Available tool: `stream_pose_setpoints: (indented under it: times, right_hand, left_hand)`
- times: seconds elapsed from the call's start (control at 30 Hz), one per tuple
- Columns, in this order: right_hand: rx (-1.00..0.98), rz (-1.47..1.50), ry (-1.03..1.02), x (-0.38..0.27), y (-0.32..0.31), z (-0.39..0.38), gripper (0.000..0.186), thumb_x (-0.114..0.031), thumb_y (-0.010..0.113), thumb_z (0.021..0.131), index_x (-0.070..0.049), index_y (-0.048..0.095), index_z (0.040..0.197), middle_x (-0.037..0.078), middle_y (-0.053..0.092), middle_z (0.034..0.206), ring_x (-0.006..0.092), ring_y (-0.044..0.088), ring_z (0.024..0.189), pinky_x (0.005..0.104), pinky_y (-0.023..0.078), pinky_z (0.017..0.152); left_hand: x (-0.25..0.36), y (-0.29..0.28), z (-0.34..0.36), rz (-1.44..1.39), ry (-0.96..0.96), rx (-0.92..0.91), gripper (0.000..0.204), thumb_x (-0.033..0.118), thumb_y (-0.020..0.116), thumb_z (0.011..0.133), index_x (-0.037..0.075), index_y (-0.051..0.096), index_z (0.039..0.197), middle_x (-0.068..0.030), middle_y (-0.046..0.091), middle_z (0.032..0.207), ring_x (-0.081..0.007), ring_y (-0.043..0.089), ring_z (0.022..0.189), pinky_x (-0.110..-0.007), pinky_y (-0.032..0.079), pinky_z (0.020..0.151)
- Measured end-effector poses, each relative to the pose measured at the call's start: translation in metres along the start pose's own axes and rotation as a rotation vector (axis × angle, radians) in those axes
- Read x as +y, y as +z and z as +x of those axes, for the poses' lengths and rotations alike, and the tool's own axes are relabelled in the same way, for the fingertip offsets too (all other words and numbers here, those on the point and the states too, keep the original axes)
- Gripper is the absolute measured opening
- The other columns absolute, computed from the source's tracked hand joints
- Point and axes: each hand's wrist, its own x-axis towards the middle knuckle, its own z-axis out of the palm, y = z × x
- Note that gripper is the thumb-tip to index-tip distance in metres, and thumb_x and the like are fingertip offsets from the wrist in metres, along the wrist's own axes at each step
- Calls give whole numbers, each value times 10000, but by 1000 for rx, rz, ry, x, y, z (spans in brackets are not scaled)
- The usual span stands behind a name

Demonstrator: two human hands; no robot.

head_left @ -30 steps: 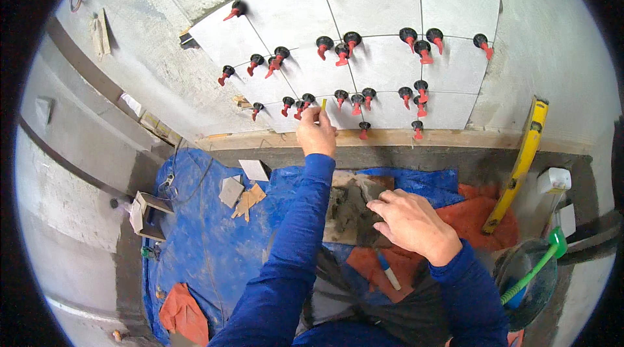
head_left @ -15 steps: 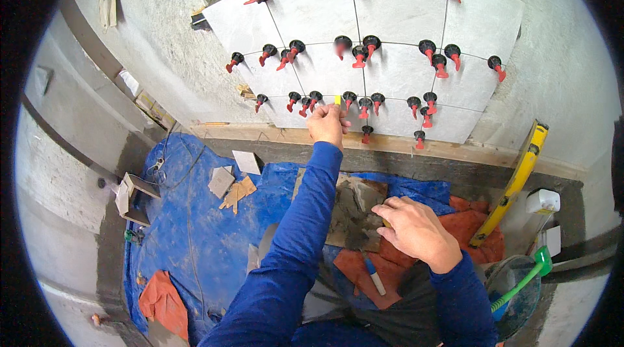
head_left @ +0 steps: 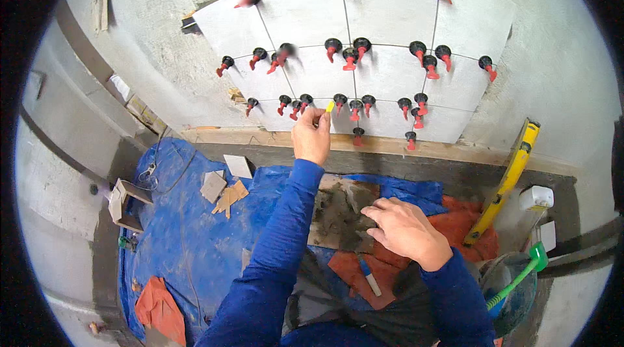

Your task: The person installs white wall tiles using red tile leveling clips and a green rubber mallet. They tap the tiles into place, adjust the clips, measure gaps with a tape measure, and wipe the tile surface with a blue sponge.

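Between thumb and fingers, my left hand [head_left: 311, 140] pinches a small yellow strip [head_left: 330, 106] just in front of the lower row of grey wall tiles [head_left: 390, 77]. Along the tile joints sit several tile levelers with black round caps and red handles, among them a leveler [head_left: 340, 101] right beside the strip. Whether the strip touches the tile I cannot tell. Lower down, my right hand [head_left: 411, 233] is loosely curled, palm down, over a mortar-smeared board [head_left: 344, 210]; its palm is hidden. Below the board lies a tool with a blue-and-white handle [head_left: 370, 279] on orange cloth.
A wooden batten [head_left: 240, 137] runs under the tiles. On the right, a yellow spirit level [head_left: 504, 184] leans by the wall, near a bucket [head_left: 520, 285] holding a green-handled tool [head_left: 513, 282]. Blue sheeting [head_left: 188, 236] covers the floor, with tile offcuts [head_left: 213, 186] on it.
My left hand has shifted slightly left and down with the yellow strip, now tilted. The whole view has shifted a little. A yellow bit seen at my right fingers earlier is now hidden.
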Motion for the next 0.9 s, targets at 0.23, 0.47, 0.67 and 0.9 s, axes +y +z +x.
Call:
stream_pose_setpoints:
  times: [0.23,0.47,0.67,0.9]
  right_hand:
    - [22,1,-15,1,3,-1,312,-181,730,867,-39,687,1142,180,684,1057,369,671,1023,470,567,874]
    - [99,9,-15,5,0,-8,314,-167,731,861,-33,695,1143,168,674,1056,364,663,1016,460,555,879]
    - [85,2,-2,4,0,-15,338,-148,748,849,-27,704,1162,154,666,1045,353,658,1017,453,550,879]
    - [127,21,-1,7,-9,-24,335,-142,751,845,-22,704,1154,155,664,1040,352,658,1016,444,556,870]
  left_hand:
    - [44,21,15,575,435,-19,108,188,724,870,81,716,886,-117,619,977,-372,676,754,-481,538,649]
    - [72,26,8,292,414,-101,78,156,710,896,81,731,902,-125,665,917,-361,686,801,-461,542,700]
    - [69,69,-7,276,631,-57,102,102,738,861,90,742,962,-123,685,983,-340,689,857,-447,544,724]
    - [50,98,-20,310,678,53,144,75,758,804,93,721,942,-104,662,976,-314,672,852,-433,552,712]
